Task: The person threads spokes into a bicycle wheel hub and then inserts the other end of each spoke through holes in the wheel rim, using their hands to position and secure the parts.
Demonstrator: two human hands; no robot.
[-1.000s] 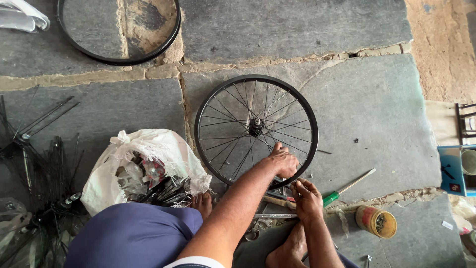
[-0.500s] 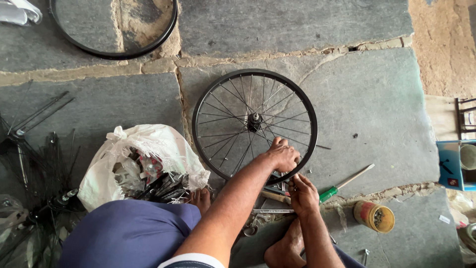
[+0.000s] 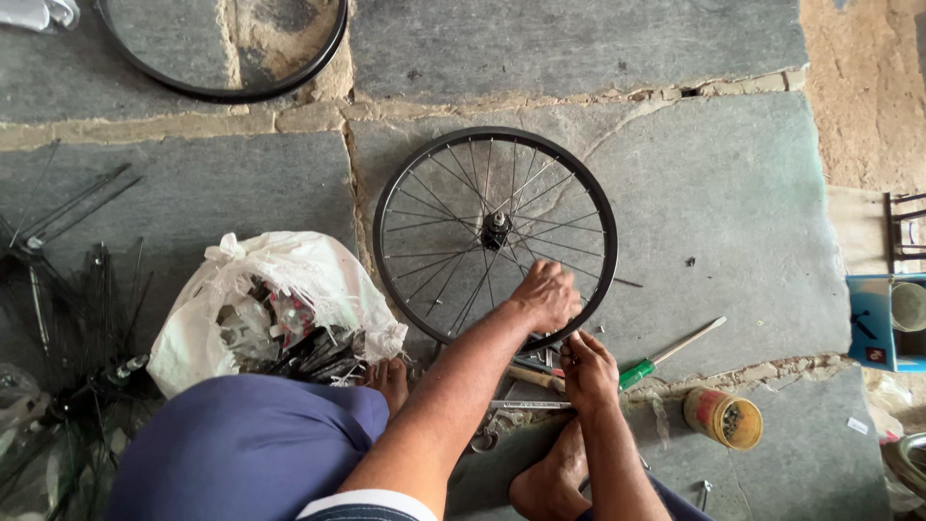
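Note:
A black spoked bicycle wheel lies flat on the stone floor in front of me, its hub at the centre. My left hand rests on the near spokes just inside the rim, fingers curled over them. My right hand sits right below it at the rim's near edge, its fingers pinched together there. What the fingers pinch is hidden. My bare feet are tucked under the right forearm.
A green-handled screwdriver and other metal tools lie by my right hand. A small open tin stands to the right. A white bag of parts sits left, loose spokes beyond it, and a bare rim at the top.
Both hands stay at the near edge of the wheel. Only the view has drifted slightly.

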